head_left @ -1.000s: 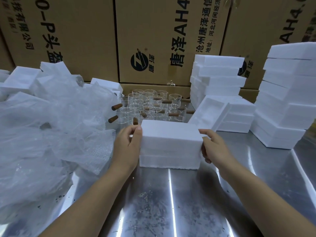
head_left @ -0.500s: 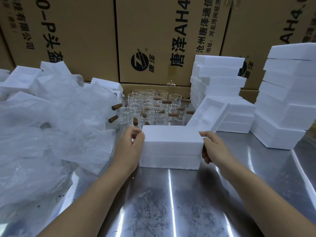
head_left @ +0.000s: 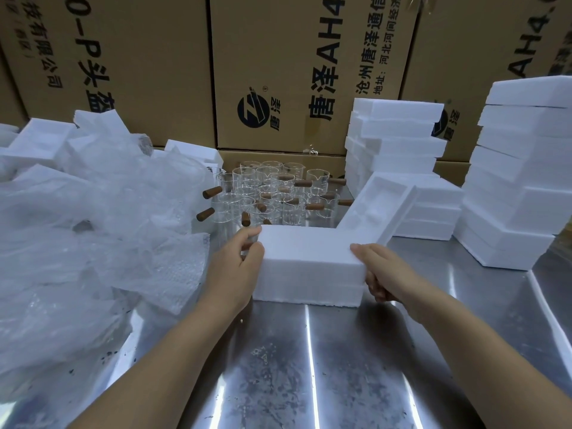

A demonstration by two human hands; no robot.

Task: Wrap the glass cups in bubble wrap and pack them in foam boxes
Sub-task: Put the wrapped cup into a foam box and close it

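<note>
Lying heaped at the left, the crumpled clear bubble wrap (head_left: pixel 93 243) looks plentiful. Beside it many clear glass cups with brown wooden handles (head_left: pixel 272 193) stand unwrapped on the shiny steel table (head_left: pixel 309 382), so most of the wrapping seems left to do. The left hand (head_left: pixel 238 270) grips one end of the closed white foam box (head_left: pixel 312 264), fingers curled. The right hand (head_left: pixel 383 274) clasps the other end, thumb on top. What the box holds is hidden. Rightward, an open white foam tray (head_left: pixel 377 205) leans empty by the tall stacks of white foam boxes (head_left: pixel 520 168).
</note>
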